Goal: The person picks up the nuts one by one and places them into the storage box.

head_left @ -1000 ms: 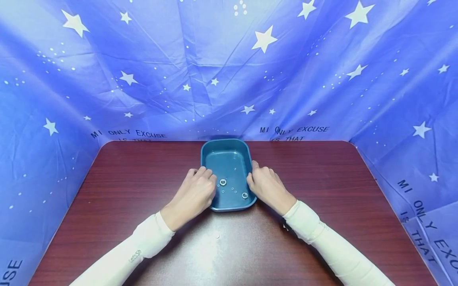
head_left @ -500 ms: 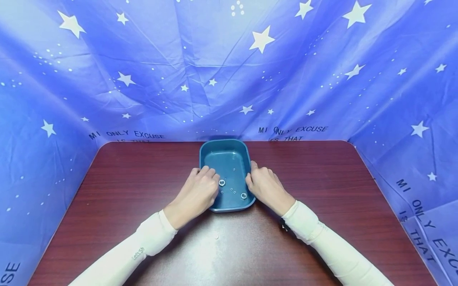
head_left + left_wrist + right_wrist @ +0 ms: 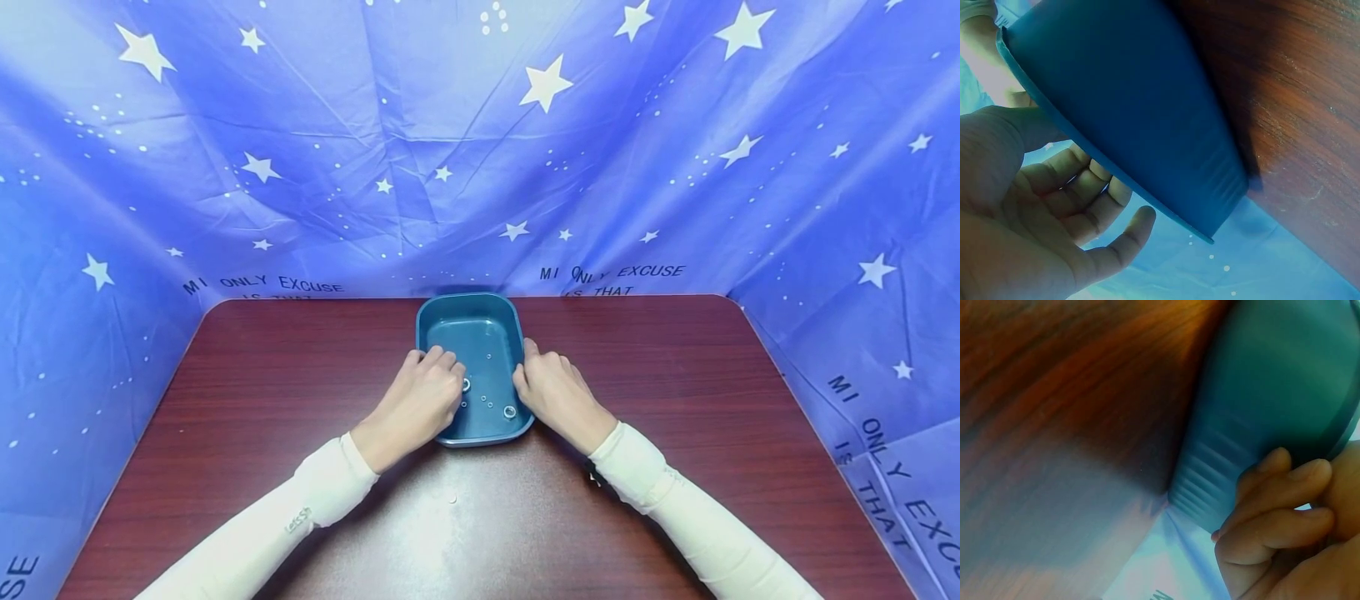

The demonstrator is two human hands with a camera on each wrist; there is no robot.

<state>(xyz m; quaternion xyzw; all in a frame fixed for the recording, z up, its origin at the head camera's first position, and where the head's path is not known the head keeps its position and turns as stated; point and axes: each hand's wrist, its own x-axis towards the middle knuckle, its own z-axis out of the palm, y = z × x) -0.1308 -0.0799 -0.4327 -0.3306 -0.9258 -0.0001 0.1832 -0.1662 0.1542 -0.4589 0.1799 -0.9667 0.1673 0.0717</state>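
Note:
A teal plastic bin (image 3: 483,437) stands near the far table edge. Inside lie two larger silver rings that look like nuts, one nut (image 3: 510,412) near the right wall and another nut (image 3: 467,385) partly behind my left hand, plus several tiny rings (image 3: 489,357). My left hand (image 3: 416,400) reaches over the left rim with bent fingers. In the left wrist view its thumb and some fingertips go out of sight behind the bin wall, so what they touch is hidden. My right hand (image 3: 561,387) grips the right rim, its curled fingers (image 3: 1272,528) outside the wall.
A dark reddish wooden table (image 3: 285,333) carries everything. One tiny pale piece (image 3: 453,499) lies on it in front of the bin. Blue star-printed cloth (image 3: 322,150) surrounds the table's back and both sides.
My left hand has shifted rightward, further over the bin's inside, and covers a tiny ring and part of a larger one. The right hand keeps its place on the rim.

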